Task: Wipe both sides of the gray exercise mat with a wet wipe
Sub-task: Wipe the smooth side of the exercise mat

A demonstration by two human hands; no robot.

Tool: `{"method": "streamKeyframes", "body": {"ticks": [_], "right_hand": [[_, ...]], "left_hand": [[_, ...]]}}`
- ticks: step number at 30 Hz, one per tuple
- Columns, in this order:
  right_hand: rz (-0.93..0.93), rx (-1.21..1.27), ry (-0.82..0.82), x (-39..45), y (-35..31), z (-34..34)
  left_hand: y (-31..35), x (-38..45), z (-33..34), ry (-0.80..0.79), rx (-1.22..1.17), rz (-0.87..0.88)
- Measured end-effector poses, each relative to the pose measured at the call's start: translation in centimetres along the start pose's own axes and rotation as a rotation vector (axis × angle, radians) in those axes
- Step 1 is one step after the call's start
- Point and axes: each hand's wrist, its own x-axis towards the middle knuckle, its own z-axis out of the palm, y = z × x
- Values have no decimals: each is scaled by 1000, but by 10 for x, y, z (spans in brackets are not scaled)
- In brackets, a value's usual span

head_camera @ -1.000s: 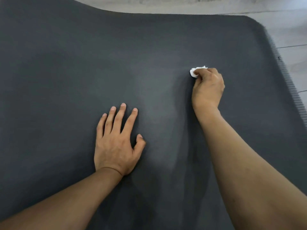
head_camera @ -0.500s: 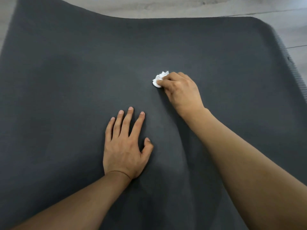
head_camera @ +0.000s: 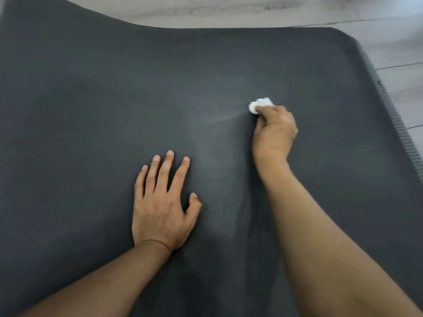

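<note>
Mat (head_camera: 91,110) first: gray exercise one, spread flat over pale wood-look floor (head_camera: 400,42), filling nearly the whole view, ribbed edge showing down the right side, rounded corner at upper right. Right hand (head_camera: 273,131) out toward the far middle-right of it, fingers curled, grip clamped on a scrunched white wet wipe (head_camera: 259,105) and pressing it onto the surface. Only a bit of the wad poking out past the fingertips. Faint lighter streak trailing left from the wipe, can't tell if damp or just glare. Left hand (head_camera: 162,207) nearer in, palm down, fingers straight and slightly spread, flat on the mat, holding nothing. Both forearms bare.
</note>
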Motion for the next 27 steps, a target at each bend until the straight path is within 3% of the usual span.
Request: {"method": "streamKeyframes", "body": {"ticks": [5,8,10,12,15,21,25,27], "right_hand": [[-491,159,-278,-40,-76,27],[-678,119,-314,-13,-45,13],[-531,-5,-283,11,1,-7],[-265,-171,-231,26,40,-34],[-22,-224,-165,26,38,-31],[47,-157,-168,17,8,-2],[-147,-110,-219,21,20,-17],[-205,-137,-150,25,35,-32]], "left_hand": [[-1,0,0,-17,15,2],[-1,-1,0,-13,9,2],[-1,0,1,-6,0,2],[0,0,1,-4,-9,0],[0,0,1,-3,0,-3],[0,0,1,-5,-4,-8],[0,-1,2,8,-13,-6],[0,-1,1,9,-18,-2]]}}
